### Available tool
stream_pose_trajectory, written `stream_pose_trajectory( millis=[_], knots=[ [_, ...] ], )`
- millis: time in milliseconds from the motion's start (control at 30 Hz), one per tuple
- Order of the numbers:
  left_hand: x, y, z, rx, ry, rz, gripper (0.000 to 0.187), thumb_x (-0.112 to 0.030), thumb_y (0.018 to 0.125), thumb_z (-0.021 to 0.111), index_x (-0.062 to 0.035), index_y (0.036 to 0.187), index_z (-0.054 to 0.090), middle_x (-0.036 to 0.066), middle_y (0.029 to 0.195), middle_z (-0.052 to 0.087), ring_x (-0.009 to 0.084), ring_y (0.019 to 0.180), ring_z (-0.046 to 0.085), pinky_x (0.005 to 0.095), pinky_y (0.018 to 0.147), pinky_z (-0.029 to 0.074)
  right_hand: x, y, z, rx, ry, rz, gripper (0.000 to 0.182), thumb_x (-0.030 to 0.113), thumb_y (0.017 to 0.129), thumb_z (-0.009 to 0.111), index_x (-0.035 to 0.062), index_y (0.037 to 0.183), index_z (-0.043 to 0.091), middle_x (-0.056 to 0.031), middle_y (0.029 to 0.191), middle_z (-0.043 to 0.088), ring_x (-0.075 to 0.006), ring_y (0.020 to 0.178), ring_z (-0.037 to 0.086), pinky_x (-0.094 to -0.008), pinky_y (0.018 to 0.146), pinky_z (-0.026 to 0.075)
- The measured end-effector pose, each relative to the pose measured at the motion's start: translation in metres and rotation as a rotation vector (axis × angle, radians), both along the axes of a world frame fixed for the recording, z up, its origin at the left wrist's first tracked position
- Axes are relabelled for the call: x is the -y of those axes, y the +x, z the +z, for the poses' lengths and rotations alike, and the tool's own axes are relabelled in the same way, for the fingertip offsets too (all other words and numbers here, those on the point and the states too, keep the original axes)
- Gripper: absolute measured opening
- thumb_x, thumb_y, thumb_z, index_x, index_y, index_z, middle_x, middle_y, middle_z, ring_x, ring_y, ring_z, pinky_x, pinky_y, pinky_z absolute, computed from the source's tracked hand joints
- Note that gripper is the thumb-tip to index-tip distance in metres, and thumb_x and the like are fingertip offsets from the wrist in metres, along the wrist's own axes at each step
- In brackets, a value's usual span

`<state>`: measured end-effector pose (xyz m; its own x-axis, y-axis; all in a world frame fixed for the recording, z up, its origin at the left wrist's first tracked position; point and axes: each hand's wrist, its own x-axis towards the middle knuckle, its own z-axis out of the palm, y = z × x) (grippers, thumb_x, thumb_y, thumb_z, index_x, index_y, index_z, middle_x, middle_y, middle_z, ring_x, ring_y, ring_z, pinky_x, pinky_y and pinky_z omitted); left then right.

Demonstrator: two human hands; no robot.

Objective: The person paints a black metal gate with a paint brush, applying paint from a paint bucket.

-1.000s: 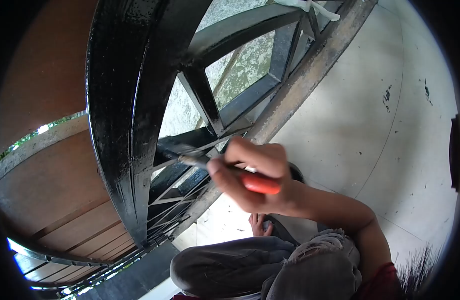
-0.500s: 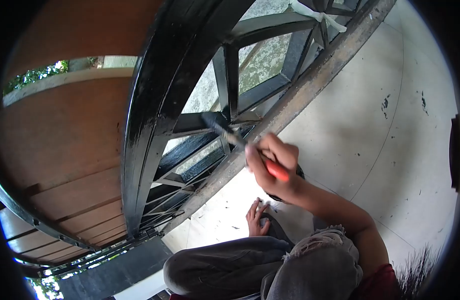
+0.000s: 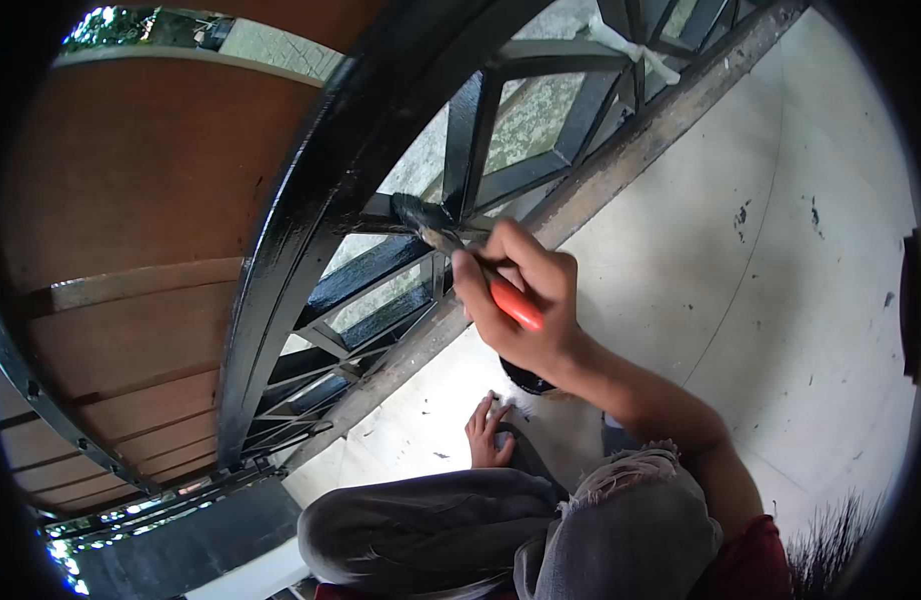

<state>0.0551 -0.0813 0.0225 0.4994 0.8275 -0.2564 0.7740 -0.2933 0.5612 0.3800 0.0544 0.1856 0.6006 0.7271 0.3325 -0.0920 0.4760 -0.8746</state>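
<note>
My right hand (image 3: 531, 290) grips a paintbrush (image 3: 516, 302) by its red handle. Its dark bristles lie against a black bar (image 3: 381, 207) of the metal railing (image 3: 321, 190), close to where several bars meet. Below that wrist, a dark round container (image 3: 526, 378) is partly hidden by the hand. My left hand (image 3: 488, 435) rests low by my bent knees with its fingers spread, over the pale floor (image 3: 681, 260).
Brown wooden planks (image 3: 151, 170) back the railing on the left. A worn, paint-stained ledge (image 3: 621, 170) runs along its foot. White cloth (image 3: 636, 50) is tied around bars at the top. Dark paint flecks (image 3: 741, 222) mark the floor. Dark bristles (image 3: 836, 545) show at lower right.
The brush has gone from blurred and in motion to lying on the bar, my right hand shifting left and slightly up. The view has shifted a little. My left hand stays low with fingers spread.
</note>
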Motion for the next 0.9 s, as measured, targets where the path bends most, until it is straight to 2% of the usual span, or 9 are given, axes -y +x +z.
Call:
stream_pose_trajectory(
  millis=[100, 133, 167, 233, 500, 600, 700, 833, 900],
  knots=[
    [0.000, -0.002, -0.005, 0.033, 0.020, 0.010, 0.066, -0.018, 0.069, 0.065, -0.0143, 0.135, 0.061, 0.016, 0.157, 0.039, 0.0342, 0.144, 0.035, 0.0485, 0.116, 0.024, 0.007, -0.016, -0.027, -0.141, -0.039, -0.115, 0.026, 0.000, 0.089, 0.067, 0.0037, 0.074, 0.046, -0.0006, 0.055, 0.051, -0.0008, 0.051, 0.049, -0.0227, 0.043, 0.036],
    [-0.001, -0.004, -0.007, 0.016, 0.025, -0.001, 0.065, -0.020, 0.070, 0.066, -0.0152, 0.135, 0.060, 0.016, 0.157, 0.039, 0.0350, 0.143, 0.035, 0.0489, 0.115, 0.025, 0.006, -0.013, -0.040, -0.017, -0.136, -0.126, 0.026, 0.000, 0.091, 0.065, 0.0035, 0.074, 0.046, -0.0025, 0.055, 0.054, -0.0027, 0.050, 0.055, -0.0232, 0.043, 0.039],
    [-0.001, -0.004, -0.005, -0.004, 0.023, -0.009, 0.065, -0.022, 0.071, 0.066, -0.0161, 0.135, 0.060, 0.015, 0.157, 0.039, 0.0357, 0.142, 0.036, 0.0493, 0.114, 0.026, 0.001, -0.012, -0.033, -0.144, -0.145, -0.093, 0.025, 0.001, 0.093, 0.064, 0.0038, 0.076, 0.046, -0.0050, 0.055, 0.057, -0.0061, 0.050, 0.061, -0.0239, 0.044, 0.041],
    [0.002, -0.006, -0.007, 0.009, 0.010, 0.040, 0.065, -0.021, 0.069, 0.068, -0.0172, 0.134, 0.061, 0.015, 0.155, 0.042, 0.0362, 0.141, 0.038, 0.0499, 0.113, 0.027, -0.002, -0.004, -0.017, -0.087, -0.180, -0.030, 0.025, 0.002, 0.095, 0.063, 0.0036, 0.077, 0.046, -0.0058, 0.056, 0.059, -0.0103, 0.050, 0.065, -0.0241, 0.044, 0.044],
    [0.000, 0.005, 0.008, -0.009, 0.059, 0.039, 0.064, -0.023, 0.069, 0.067, -0.0150, 0.132, 0.061, 0.014, 0.154, 0.042, 0.0355, 0.142, 0.037, 0.0494, 0.112, 0.028, -0.002, 0.011, -0.008, 0.052, -0.244, 0.086, 0.023, 0.004, 0.098, 0.060, 0.0025, 0.079, 0.046, -0.0062, 0.058, 0.061, -0.0093, 0.052, 0.064, -0.0243, 0.046, 0.048],
    [-0.003, 0.007, 0.006, -0.023, 0.081, 0.038, 0.059, -0.023, 0.069, 0.068, -0.0138, 0.127, 0.062, 0.015, 0.151, 0.045, 0.0365, 0.139, 0.039, 0.0502, 0.112, 0.029, -0.011, 0.014, 0.010, -0.133, -0.171, 0.105, 0.025, 0.005, 0.098, 0.062, 0.0022, 0.078, 0.047, -0.0064, 0.061, 0.062, -0.0096, 0.052, 0.063, -0.0240, 0.047, 0.048],
    [-0.015, 0.023, 0.007, -0.064, 0.078, 0.069, 0.053, -0.017, 0.070, 0.073, -0.0116, 0.120, 0.060, 0.018, 0.140, 0.046, 0.0409, 0.133, 0.040, 0.0510, 0.111, 0.031, -0.008, 0.013, -0.018, 0.106, -0.254, 0.139, 0.023, 0.004, 0.097, 0.062, 0.0027, 0.079, 0.048, -0.0056, 0.060, 0.061, -0.0093, 0.053, 0.063, -0.0235, 0.049, 0.048],
    [-0.034, 0.040, 0.000, 0.067, 0.099, 0.215, 0.053, -0.015, 0.074, 0.072, -0.0081, 0.124, 0.055, 0.020, 0.142, 0.042, 0.0421, 0.135, 0.037, 0.0519, 0.112, 0.030, 0.021, 0.031, 0.015, 0.091, -0.283, 0.118, 0.017, 0.000, 0.095, 0.063, 0.0008, 0.082, 0.052, -0.0054, 0.060, 0.063, -0.0080, 0.055, 0.063, -0.0220, 0.053, 0.050],
    [-0.036, 0.045, -0.004, 0.097, 0.151, 0.274, 0.053, -0.015, 0.076, 0.071, -0.0069, 0.125, 0.053, 0.021, 0.143, 0.041, 0.0425, 0.136, 0.036, 0.0519, 0.112, 0.029, 0.025, 0.038, 0.032, 0.335, -0.226, 0.075, 0.013, 0.003, 0.093, 0.069, 0.0002, 0.089, 0.057, -0.0073, 0.065, 0.066, -0.0097, 0.059, 0.067, -0.0218, 0.056, 0.050]
  ],
)
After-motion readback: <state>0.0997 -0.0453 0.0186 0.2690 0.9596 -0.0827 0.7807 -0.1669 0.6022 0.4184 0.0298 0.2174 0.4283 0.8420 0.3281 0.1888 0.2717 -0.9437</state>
